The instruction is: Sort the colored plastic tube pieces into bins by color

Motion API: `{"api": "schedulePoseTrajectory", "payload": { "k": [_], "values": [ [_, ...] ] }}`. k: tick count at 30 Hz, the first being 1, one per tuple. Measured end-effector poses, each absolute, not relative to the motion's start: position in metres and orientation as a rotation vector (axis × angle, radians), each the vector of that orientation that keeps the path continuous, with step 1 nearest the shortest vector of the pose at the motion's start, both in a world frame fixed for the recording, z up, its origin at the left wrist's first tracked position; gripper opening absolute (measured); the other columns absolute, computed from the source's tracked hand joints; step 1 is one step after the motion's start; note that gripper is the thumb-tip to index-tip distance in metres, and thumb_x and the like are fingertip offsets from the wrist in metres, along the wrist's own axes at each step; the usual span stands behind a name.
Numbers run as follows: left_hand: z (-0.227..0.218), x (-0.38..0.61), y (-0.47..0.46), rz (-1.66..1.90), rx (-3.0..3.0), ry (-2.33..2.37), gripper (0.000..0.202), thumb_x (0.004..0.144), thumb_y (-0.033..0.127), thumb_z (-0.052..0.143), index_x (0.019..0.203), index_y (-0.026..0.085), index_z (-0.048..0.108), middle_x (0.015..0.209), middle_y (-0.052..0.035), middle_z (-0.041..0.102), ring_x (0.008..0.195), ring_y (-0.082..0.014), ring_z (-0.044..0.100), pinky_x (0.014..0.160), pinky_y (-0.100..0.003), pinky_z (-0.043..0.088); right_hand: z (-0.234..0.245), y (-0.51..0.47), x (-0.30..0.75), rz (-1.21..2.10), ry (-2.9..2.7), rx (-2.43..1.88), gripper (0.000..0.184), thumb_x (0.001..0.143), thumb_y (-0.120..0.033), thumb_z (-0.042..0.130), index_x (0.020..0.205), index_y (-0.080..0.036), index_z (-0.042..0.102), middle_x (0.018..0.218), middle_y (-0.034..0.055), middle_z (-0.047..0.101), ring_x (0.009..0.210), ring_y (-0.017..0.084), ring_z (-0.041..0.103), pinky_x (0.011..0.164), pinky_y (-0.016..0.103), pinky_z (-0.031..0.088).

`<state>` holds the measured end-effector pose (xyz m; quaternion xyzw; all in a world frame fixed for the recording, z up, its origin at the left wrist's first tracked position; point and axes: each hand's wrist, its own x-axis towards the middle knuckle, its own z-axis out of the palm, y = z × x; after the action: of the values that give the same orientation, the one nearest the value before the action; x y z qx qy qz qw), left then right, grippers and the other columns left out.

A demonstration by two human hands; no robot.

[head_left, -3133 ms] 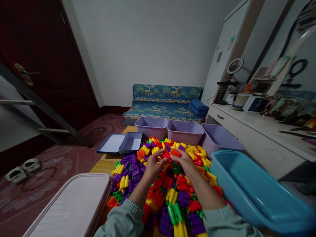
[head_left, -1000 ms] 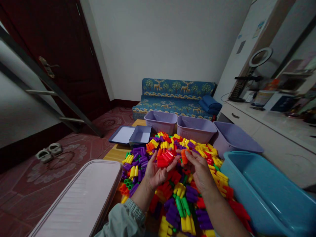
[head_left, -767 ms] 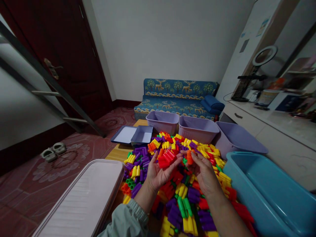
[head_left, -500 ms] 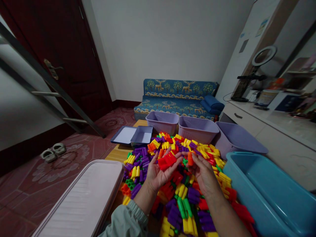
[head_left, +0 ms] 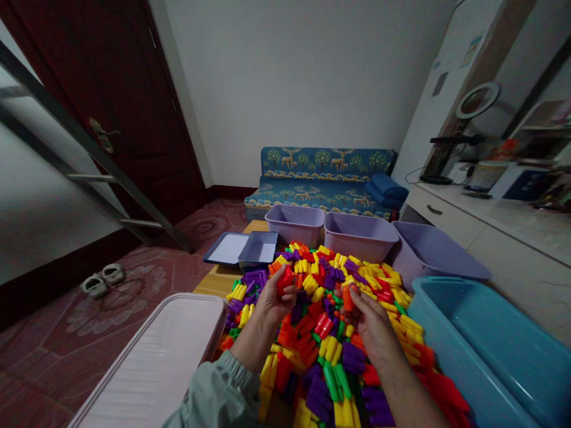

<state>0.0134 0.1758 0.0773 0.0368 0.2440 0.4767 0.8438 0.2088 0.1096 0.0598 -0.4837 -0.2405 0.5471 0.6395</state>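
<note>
My left hand (head_left: 273,302) is closed around a red plastic building block (head_left: 285,280) made of joined tubes, held above the pile. To its right, my right hand (head_left: 369,318) pinches an orange building block (head_left: 348,298) between thumb and fingers. The two hands are apart. Below and around them spreads a heap of similar blocks in yellow, purple, green, red and orange. Between the hands and a little nearer lies a shiny red block (head_left: 323,326); farther down are a green block (head_left: 336,380) and a purple block (head_left: 353,356).
Three lilac bins (head_left: 295,217) line the heap's far and right side, with a blue bin (head_left: 486,351) at the right. A small grey box (head_left: 259,248) with its lid sits on the wooden table's left edge (head_left: 214,285). At near left lies a pale lid (head_left: 151,362).
My left hand has turned from palm up to fingers curled around the red block and moved slightly left, away from my right hand. My right hand keeps hold of the orange block.
</note>
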Motion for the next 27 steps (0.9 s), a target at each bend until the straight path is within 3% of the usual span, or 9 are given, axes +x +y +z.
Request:
{"api": "schedulePoseTrajectory", "payload": {
  "k": [4,6,8,10,13,19,27],
  "values": [
    [0.088,0.005,0.201,1.235,0.086,0.626,0.009,0.083,0.019,0.061,0.08,0.017,0.053,0.061,0.0022,0.052,0.044,-0.0045,0.048,0.035,-0.009,0.031,0.058,0.107,0.21,1.246,-0.544,-1.11,0.041,0.057,-0.041,0.082,0.088,-0.018,0.068,0.077,0.0016,0.07,0.054,0.01,0.06,0.046,0.018,0.047],
    [0.089,-0.002,0.22,1.349,0.07,0.674,0.013,0.087,0.03,0.055,0.084,0.017,0.054,0.066,-0.0008,0.057,0.051,-0.009,0.056,0.041,-0.015,0.042,0.057,0.106,0.21,1.251,-0.539,-1.113,0.04,0.058,-0.042,0.082,0.088,-0.018,0.068,0.077,0.0011,0.07,0.053,0.01,0.06,0.046,0.018,0.046],
    [0.084,-0.01,0.24,1.433,0.068,0.647,0.034,0.09,0.049,0.041,0.092,0.019,0.057,0.077,-0.0057,0.062,0.064,-0.0166,0.063,0.053,-0.028,0.053,0.057,0.105,0.211,1.248,-0.539,-1.109,0.04,0.059,-0.042,0.081,0.089,-0.018,0.069,0.08,0.0015,0.07,0.054,0.01,0.06,0.047,0.017,0.046],
    [0.076,-0.018,0.256,1.471,0.065,0.6,0.053,0.089,0.06,0.029,0.1,0.017,0.058,0.089,-0.0105,0.065,0.078,-0.0226,0.066,0.065,-0.04,0.056,0.055,0.104,0.212,1.244,-0.551,-1.107,0.039,0.061,-0.042,0.08,0.089,-0.018,0.069,0.083,0.0021,0.071,0.055,0.009,0.06,0.047,0.017,0.046],
    [0.062,-0.028,0.27,1.508,0.07,0.563,0.064,0.087,0.065,0.024,0.108,0.016,0.058,0.101,-0.0146,0.065,0.093,-0.026,0.065,0.079,-0.049,0.052,0.053,0.102,0.215,1.251,-0.556,-1.121,0.038,0.06,-0.043,0.08,0.086,-0.017,0.069,0.082,0.0024,0.071,0.055,0.01,0.06,0.048,0.018,0.047],
    [0.055,-0.033,0.274,1.518,0.101,0.469,0.069,0.085,0.069,0.027,0.115,0.015,0.057,0.112,-0.0189,0.062,0.105,-0.0283,0.061,0.086,-0.053,0.049,0.052,0.101,0.217,1.258,-0.534,-1.141,0.04,0.059,-0.043,0.08,0.087,-0.018,0.07,0.081,0.0027,0.071,0.056,0.011,0.062,0.047,0.018,0.046],
    [0.051,-0.034,0.271,1.524,0.106,0.424,0.071,0.086,0.068,0.024,0.114,0.013,0.057,0.111,-0.0188,0.062,0.101,-0.0269,0.063,0.084,-0.048,0.052,0.05,0.102,0.219,1.274,-0.519,-1.152,0.042,0.057,-0.043,0.082,0.088,-0.018,0.069,0.082,0.0035,0.072,0.056,0.012,0.062,0.046,0.018,0.045]
  ]
}}
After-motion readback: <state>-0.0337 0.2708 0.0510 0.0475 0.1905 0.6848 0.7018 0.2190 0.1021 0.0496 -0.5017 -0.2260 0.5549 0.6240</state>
